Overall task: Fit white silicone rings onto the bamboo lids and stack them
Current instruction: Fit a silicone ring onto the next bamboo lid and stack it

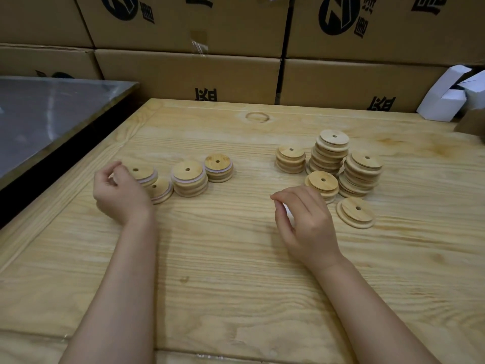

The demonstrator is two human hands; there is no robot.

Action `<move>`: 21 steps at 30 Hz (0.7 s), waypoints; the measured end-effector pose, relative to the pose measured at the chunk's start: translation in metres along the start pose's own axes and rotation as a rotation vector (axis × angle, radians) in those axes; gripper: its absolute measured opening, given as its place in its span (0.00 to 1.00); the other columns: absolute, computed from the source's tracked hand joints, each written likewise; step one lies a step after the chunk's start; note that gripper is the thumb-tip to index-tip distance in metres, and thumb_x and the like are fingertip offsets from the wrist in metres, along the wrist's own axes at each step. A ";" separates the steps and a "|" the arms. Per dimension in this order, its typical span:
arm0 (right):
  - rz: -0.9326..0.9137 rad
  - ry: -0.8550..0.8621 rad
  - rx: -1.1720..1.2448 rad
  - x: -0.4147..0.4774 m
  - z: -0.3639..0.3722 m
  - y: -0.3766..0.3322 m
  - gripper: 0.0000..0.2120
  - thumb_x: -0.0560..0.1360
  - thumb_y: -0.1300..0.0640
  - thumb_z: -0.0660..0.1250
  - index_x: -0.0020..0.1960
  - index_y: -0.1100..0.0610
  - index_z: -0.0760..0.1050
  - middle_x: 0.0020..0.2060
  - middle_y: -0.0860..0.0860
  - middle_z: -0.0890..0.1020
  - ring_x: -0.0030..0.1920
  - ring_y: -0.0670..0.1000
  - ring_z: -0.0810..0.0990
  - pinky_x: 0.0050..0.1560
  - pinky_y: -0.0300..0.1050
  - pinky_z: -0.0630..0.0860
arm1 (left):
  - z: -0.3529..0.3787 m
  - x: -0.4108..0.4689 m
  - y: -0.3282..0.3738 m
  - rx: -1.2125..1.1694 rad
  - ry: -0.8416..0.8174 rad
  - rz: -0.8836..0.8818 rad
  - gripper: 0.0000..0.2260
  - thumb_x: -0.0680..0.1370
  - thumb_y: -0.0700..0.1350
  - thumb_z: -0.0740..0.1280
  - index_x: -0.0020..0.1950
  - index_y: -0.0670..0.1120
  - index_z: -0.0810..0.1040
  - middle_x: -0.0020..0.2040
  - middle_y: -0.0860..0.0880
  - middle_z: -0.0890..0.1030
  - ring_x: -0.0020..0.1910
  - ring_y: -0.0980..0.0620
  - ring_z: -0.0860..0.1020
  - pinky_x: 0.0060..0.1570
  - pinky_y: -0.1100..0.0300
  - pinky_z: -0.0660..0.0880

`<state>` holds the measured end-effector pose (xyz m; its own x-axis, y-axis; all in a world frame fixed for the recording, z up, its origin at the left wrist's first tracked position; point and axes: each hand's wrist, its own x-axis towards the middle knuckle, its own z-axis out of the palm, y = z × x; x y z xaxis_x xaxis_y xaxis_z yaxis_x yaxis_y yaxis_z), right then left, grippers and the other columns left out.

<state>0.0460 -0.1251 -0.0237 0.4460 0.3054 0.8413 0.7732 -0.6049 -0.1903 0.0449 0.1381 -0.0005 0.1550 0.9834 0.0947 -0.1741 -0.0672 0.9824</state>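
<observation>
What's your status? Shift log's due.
Left hand loosely curled, empty. Right hand curled, contents unclear. Four ringed lid stacks left, bare lids right. Nothing blocking.

4 ringed lid stacks (189, 179); 5 bare lid piles (330, 151), incl. 1 single lid (357, 213); 6 cartons (183, 22).
</observation>
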 end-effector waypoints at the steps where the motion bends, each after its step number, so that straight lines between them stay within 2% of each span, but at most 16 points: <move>1: 0.007 -0.009 0.009 0.000 0.000 0.000 0.07 0.75 0.65 0.63 0.45 0.64 0.80 0.40 0.55 0.81 0.40 0.56 0.79 0.45 0.50 0.75 | 0.000 0.000 -0.002 0.091 -0.001 0.007 0.12 0.74 0.45 0.60 0.51 0.46 0.81 0.34 0.59 0.73 0.39 0.62 0.75 0.42 0.73 0.68; 3: 0.020 -0.021 0.014 0.000 0.000 0.001 0.07 0.74 0.65 0.62 0.45 0.64 0.80 0.40 0.55 0.81 0.40 0.56 0.79 0.45 0.51 0.75 | 0.000 -0.002 -0.005 0.284 -0.025 0.066 0.13 0.74 0.48 0.59 0.51 0.48 0.80 0.37 0.56 0.76 0.49 0.49 0.77 0.60 0.61 0.66; 5: 0.020 -0.025 0.013 0.000 0.000 0.000 0.07 0.74 0.65 0.63 0.45 0.64 0.80 0.39 0.55 0.81 0.40 0.56 0.79 0.44 0.52 0.75 | 0.000 0.000 -0.009 0.418 -0.049 0.092 0.13 0.75 0.49 0.57 0.52 0.49 0.79 0.45 0.50 0.81 0.53 0.44 0.76 0.66 0.53 0.59; 7: 0.013 -0.025 0.012 0.000 0.000 0.000 0.06 0.74 0.65 0.63 0.45 0.64 0.80 0.39 0.55 0.81 0.39 0.56 0.78 0.43 0.52 0.75 | 0.000 0.003 -0.012 0.526 -0.072 0.084 0.14 0.75 0.49 0.56 0.53 0.49 0.79 0.51 0.46 0.82 0.54 0.42 0.76 0.64 0.52 0.58; 11: 0.007 -0.023 0.002 0.000 0.001 0.001 0.07 0.74 0.65 0.63 0.44 0.64 0.79 0.38 0.55 0.81 0.39 0.57 0.79 0.42 0.53 0.75 | 0.002 0.004 -0.020 0.708 -0.137 0.111 0.14 0.75 0.49 0.56 0.52 0.50 0.79 0.52 0.44 0.82 0.56 0.40 0.74 0.61 0.49 0.59; 15: 0.032 -0.022 -0.013 0.001 -0.004 0.003 0.07 0.74 0.65 0.63 0.44 0.64 0.80 0.38 0.55 0.81 0.39 0.57 0.79 0.44 0.50 0.75 | 0.004 0.005 -0.023 0.857 -0.178 0.102 0.15 0.77 0.51 0.56 0.55 0.52 0.79 0.58 0.40 0.77 0.61 0.39 0.69 0.62 0.46 0.59; 18: 0.090 0.038 -0.074 0.002 -0.016 0.013 0.08 0.75 0.64 0.62 0.44 0.65 0.79 0.38 0.55 0.82 0.39 0.57 0.79 0.45 0.48 0.73 | 0.005 0.005 -0.025 0.871 -0.196 0.088 0.13 0.78 0.51 0.57 0.57 0.53 0.79 0.62 0.41 0.72 0.63 0.39 0.66 0.64 0.47 0.58; 21: 0.261 0.137 -0.214 0.001 -0.028 0.028 0.08 0.74 0.63 0.62 0.44 0.64 0.79 0.39 0.55 0.82 0.40 0.58 0.78 0.47 0.47 0.68 | 0.006 0.005 -0.026 0.819 -0.169 0.098 0.14 0.78 0.49 0.58 0.59 0.52 0.77 0.64 0.42 0.71 0.64 0.40 0.65 0.65 0.47 0.57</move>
<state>0.0553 -0.1620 -0.0143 0.5403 0.0274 0.8410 0.5227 -0.7942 -0.3099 0.0557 0.1439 -0.0251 0.3312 0.9325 0.1440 0.5559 -0.3161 0.7688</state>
